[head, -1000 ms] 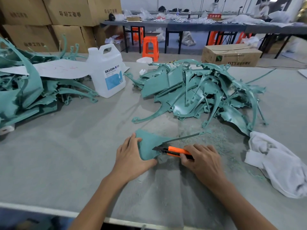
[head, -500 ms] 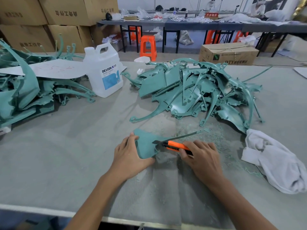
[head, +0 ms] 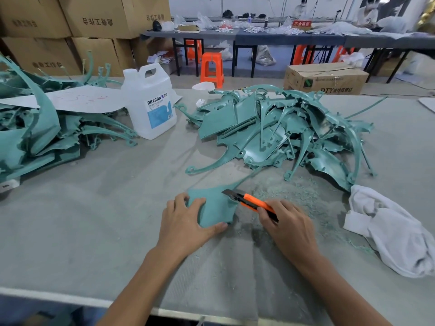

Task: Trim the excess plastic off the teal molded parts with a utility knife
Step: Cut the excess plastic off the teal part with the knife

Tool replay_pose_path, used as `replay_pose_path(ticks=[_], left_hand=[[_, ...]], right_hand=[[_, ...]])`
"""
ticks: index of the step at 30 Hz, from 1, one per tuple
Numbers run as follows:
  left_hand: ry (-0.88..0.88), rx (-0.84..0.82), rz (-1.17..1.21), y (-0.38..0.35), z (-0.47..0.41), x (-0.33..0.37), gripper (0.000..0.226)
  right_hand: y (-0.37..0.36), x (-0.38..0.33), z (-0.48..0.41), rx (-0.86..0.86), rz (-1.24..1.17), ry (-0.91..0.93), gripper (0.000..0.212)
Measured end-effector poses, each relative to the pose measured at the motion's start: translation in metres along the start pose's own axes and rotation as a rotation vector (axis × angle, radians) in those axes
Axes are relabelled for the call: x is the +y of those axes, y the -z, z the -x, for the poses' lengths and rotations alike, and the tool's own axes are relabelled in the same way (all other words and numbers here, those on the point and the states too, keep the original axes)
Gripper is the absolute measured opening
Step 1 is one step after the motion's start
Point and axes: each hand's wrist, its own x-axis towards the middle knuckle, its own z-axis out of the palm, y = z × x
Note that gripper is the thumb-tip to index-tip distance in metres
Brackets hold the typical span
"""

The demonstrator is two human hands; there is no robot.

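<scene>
Left hand (head: 183, 222) grips teal part (head: 216, 208); right hand (head: 287, 224) grips orange knife (head: 251, 201); jug (head: 150, 107) reads DEXCON.

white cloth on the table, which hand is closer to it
Right. The right hand, gripping the utility knife, lies left of the white cloth; the left hand is farther left, holding the teal part.

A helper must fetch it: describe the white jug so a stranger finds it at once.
Start at the grey table. The jug stands at its far side, beside the left heap of teal parts. It alone stands upright, white with a blue label.
</scene>
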Motion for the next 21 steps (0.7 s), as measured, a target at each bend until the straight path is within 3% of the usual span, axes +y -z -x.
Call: replay_pose_path(ticks=[5, 11, 16, 21], left_hand=[[-0.069, -0.038, 0.060, -0.006, -0.014, 0.005, 0.095], [-0.069, -0.014, 0.094, -0.011, -0.014, 0.002, 0.100], [-0.060, -0.024, 0.094, -0.011, -0.014, 0.002, 0.104], [-0.065, -0.035, 0.086, -0.010, -0.014, 0.002, 0.102]], right_hand=[[0.010, 0.004, 0.008, -0.074, -0.040, -0.028, 0.010], [0.016, 0.002, 0.016, -0.022, 0.079, 0.055, 0.018], [0.016, 0.006, 0.018, -0.006, 0.017, 0.019, 0.029], [0.013, 0.006, 0.018, -0.042, 0.070, 0.011, 0.023]])
